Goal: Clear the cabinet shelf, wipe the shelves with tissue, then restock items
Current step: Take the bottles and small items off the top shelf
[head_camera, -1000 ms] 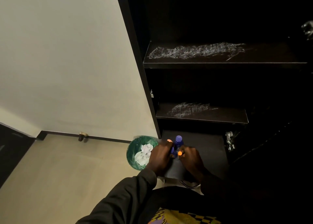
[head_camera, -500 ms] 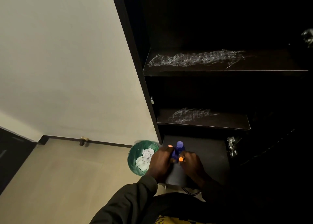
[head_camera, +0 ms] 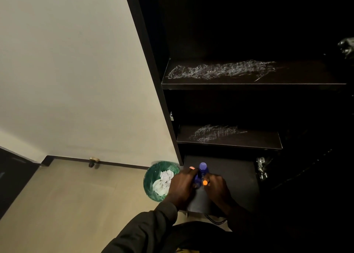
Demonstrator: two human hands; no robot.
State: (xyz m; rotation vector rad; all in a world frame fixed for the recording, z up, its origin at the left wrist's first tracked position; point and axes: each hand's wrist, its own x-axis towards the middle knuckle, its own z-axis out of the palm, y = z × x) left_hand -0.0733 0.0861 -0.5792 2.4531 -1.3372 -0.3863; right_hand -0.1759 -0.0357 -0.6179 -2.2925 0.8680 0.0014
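Note:
A dark open cabinet fills the right half of the view. Its upper shelf [head_camera: 249,86] and middle shelf [head_camera: 229,143] are bare and carry whitish smear marks. Low down, over the bottom shelf [head_camera: 235,176], both hands hold a blue bottle [head_camera: 201,171] with a blue cap. My left hand [head_camera: 182,185] grips its left side and my right hand [head_camera: 216,187] grips its right side. The lower part of the bottle is hidden between the hands. A grey object [head_camera: 199,201] lies just below them.
A green waste bin [head_camera: 153,178] with crumpled white tissue stands on the floor just left of the cabinet side panel [head_camera: 153,80]. A door stopper [head_camera: 93,160] sits at the skirting. Metal hinges [head_camera: 261,166] show on the right. Beige floor spreads to the left.
The view has tilted so the shelves sit lower in frame. Both hands stay clasped on the blue bottle in nearly the same place.

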